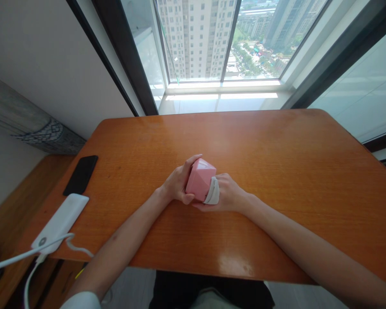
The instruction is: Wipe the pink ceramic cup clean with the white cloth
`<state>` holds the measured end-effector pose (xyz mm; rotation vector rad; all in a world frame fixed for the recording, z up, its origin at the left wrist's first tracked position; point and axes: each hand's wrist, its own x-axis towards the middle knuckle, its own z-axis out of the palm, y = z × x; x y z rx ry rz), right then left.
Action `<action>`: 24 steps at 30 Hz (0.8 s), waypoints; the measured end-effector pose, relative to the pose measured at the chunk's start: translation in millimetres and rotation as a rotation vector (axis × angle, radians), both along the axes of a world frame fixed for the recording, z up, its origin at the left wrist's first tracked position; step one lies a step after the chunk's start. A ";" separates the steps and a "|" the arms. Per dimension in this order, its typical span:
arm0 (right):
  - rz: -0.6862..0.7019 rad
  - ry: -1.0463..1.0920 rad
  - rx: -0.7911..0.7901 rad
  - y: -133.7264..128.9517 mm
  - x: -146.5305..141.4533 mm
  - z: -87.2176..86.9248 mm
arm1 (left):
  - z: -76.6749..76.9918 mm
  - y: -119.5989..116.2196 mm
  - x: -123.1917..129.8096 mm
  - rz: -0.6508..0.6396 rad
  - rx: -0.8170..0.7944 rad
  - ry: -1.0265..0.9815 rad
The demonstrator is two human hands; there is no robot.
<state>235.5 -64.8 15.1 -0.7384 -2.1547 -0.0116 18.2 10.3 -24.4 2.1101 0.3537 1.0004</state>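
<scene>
a black smartphone (pixel 80 175) and a white power bank (pixel 60 216) with a white cable (pixel 25 255) lie at the left end of the orange wooden table (pixel 244 137), well apart from the hands. the left hand (pixel 176 185) and right hand (pixel 227 194) press in from 2 sides, clasping a pink faceted block (pixel 200 179) near the table's middle, a white curved piece (pixel 212 192) against the right palm. beyond the far edge, a large window (pixel 196 43) shows tower blocks.
</scene>
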 end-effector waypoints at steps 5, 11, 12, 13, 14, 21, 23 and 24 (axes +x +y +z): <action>0.015 -0.003 0.051 1.6 -0.5 -3.5 | 2.2 -0.7 1.5 0.016 0.024 -0.003; -0.063 0.106 0.008 -0.1 -5.9 -20.7 | 9.0 -3.4 2.7 0.058 0.047 0.010; -0.074 0.123 -0.016 -0.2 -6.5 -22.1 | 10.0 -3.7 2.7 0.071 0.048 0.014; -0.076 0.139 -0.049 -0.2 -6.8 -22.6 | 10.8 -3.9 2.6 0.082 0.048 0.018; -0.065 0.154 -0.087 0.0 -6.8 -21.9 | 11.4 -4.0 2.5 0.088 0.048 0.020; 0.030 0.336 -0.453 -0.6 -4.1 -8.2 | 12.1 -1.8 1.4 0.117 0.009 0.012; 0.049 0.383 -0.568 -1.5 -3.2 -6.1 | 12.9 -1.3 1.0 0.100 0.016 0.013; 0.068 0.403 -0.622 -2.0 -2.6 -5.3 | 13.4 -1.1 0.7 0.092 0.026 0.017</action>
